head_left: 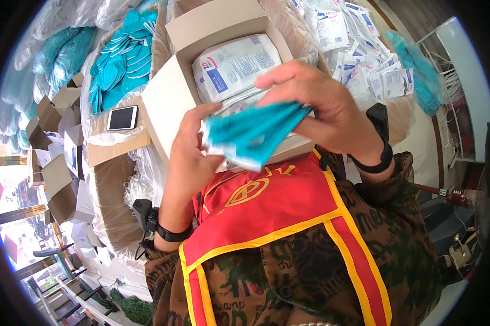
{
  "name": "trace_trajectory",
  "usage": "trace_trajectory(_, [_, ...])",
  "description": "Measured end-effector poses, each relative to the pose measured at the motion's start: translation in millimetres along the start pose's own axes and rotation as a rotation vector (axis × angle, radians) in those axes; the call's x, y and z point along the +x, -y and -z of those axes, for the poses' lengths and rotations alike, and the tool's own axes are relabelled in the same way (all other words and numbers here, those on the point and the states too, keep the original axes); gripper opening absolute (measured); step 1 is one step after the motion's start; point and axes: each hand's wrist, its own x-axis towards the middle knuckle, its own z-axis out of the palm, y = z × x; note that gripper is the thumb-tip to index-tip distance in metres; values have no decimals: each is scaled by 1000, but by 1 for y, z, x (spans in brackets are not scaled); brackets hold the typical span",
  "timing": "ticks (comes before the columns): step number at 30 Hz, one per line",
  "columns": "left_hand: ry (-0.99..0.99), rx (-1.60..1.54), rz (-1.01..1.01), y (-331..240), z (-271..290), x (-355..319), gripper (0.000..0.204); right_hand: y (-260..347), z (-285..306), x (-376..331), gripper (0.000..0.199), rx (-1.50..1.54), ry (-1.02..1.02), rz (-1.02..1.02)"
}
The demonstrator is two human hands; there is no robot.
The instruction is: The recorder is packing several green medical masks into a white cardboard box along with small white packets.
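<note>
Hands meet over an open cardboard box (169, 103) at mid-frame. Left hand (188, 157) has its grip closed on the lower left corner of a clear plastic packet (250, 136) holding a folded teal item, thumb on top and fingers beneath. Right hand (326, 108) pinches the packet's upper right end, fingers curled over its top edge; the packet lies tilted between the two grips, just above the box's near wall. A black band sits on each wrist.

Inside the box rests a white sealed packet (235, 65) with blue print, lying flat, directly behind the held packet. A stack of loose teal items (122, 54) fills a plastic-lined carton to the left of the box. A phone (121, 118) with a pale screen lies face up on a cardboard flap beside that carton. A heap of small white sachets (364, 49) lies to the upper right, well apart from the hands. Small empty cartons (55, 141) are piled at the far left. A red vest with yellow trim (277, 217) covers the person's front below the hands.
</note>
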Motion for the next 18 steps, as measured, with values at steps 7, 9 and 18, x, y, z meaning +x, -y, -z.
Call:
trace_trajectory(7, [-112, 71, 131, 16, 31, -3, 39, -1, 23, -8, 37, 445, -189, -522])
trace_trajectory(9, [-139, 323, -173, -7, 32, 3, 41, -10, 19, -5, 39, 499, -186, -560])
trace_trajectory(18, [-31, 702, -566, -49, 2, 3, 36, -13, 0, 4, 49, 897, -137, -654])
